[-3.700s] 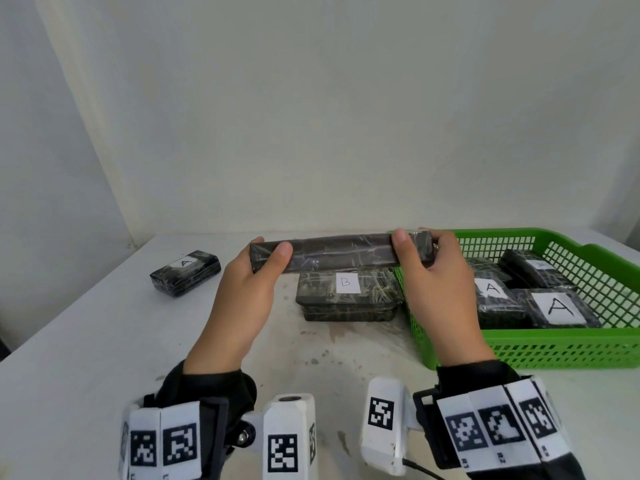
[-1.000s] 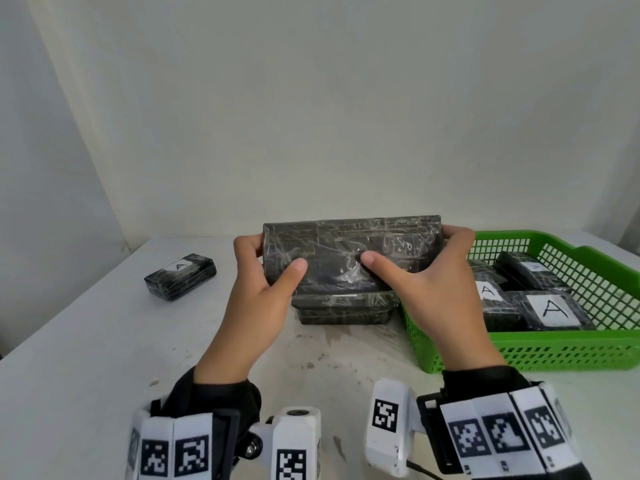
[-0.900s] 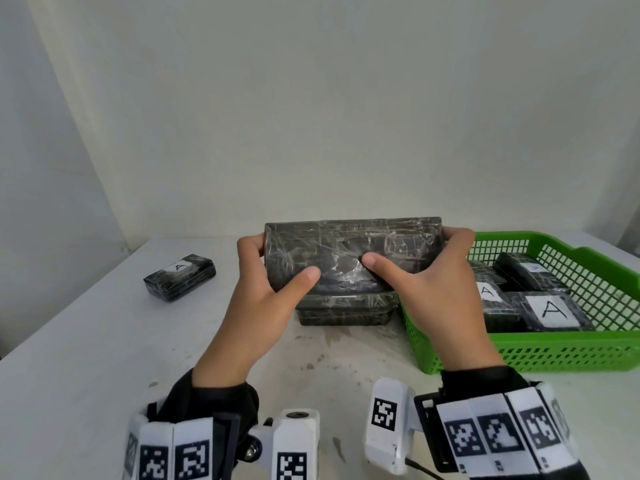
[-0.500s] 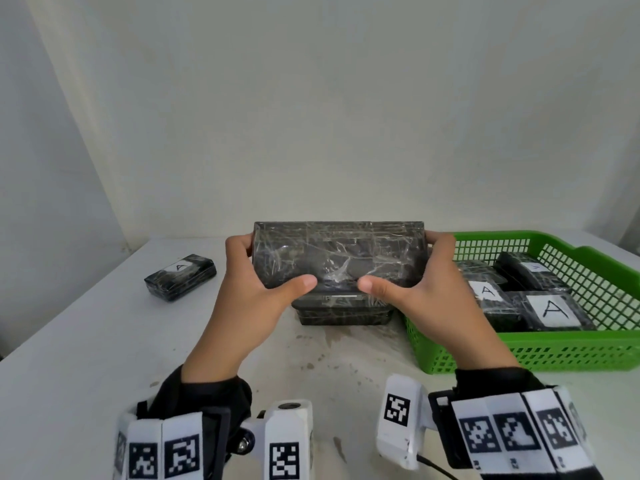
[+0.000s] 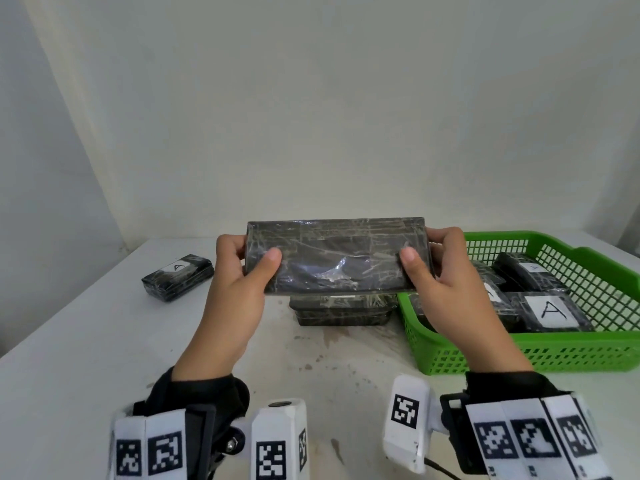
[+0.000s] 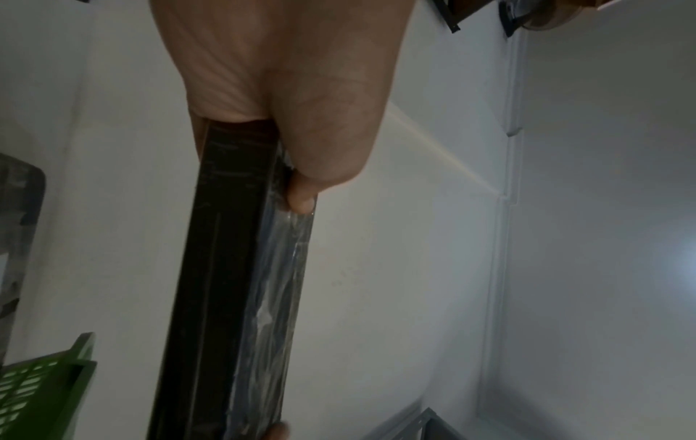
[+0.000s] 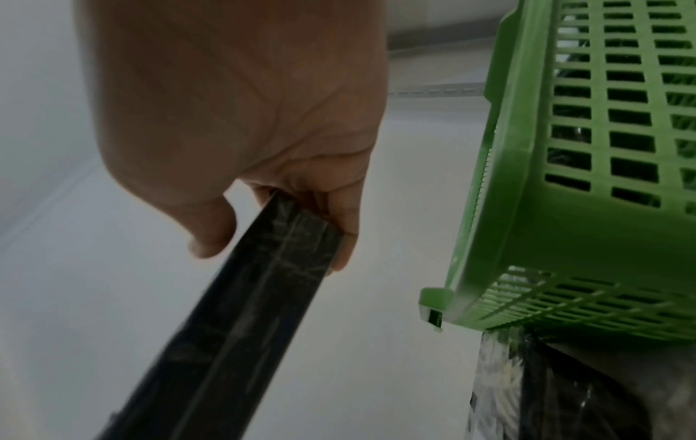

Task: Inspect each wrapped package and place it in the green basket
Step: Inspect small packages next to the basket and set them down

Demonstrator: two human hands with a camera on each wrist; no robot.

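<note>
A flat black package wrapped in clear film [image 5: 337, 256] is held in the air above the table, its broad unlabelled face tilted toward me. My left hand [image 5: 242, 265] grips its left end, thumb on the near face and fingers behind. My right hand [image 5: 433, 268] grips the right end the same way. The left wrist view shows the package [image 6: 233, 282] edge-on under the thumb; the right wrist view shows the package [image 7: 256, 297] pinched between thumb and fingers. The green basket [image 5: 554, 351] stands at the right with several packages [image 5: 550, 311] labelled A inside.
Another wrapped package [image 5: 341, 310] lies on the white table [image 5: 104, 341] directly below the held one, against the basket's left wall. A small package labelled A [image 5: 177, 277] lies at the far left. A white wall rises behind the table.
The package has been turned from edge-on to show its broad face and has risen slightly. Both thumbs have slid outward from its middle to its ends.
</note>
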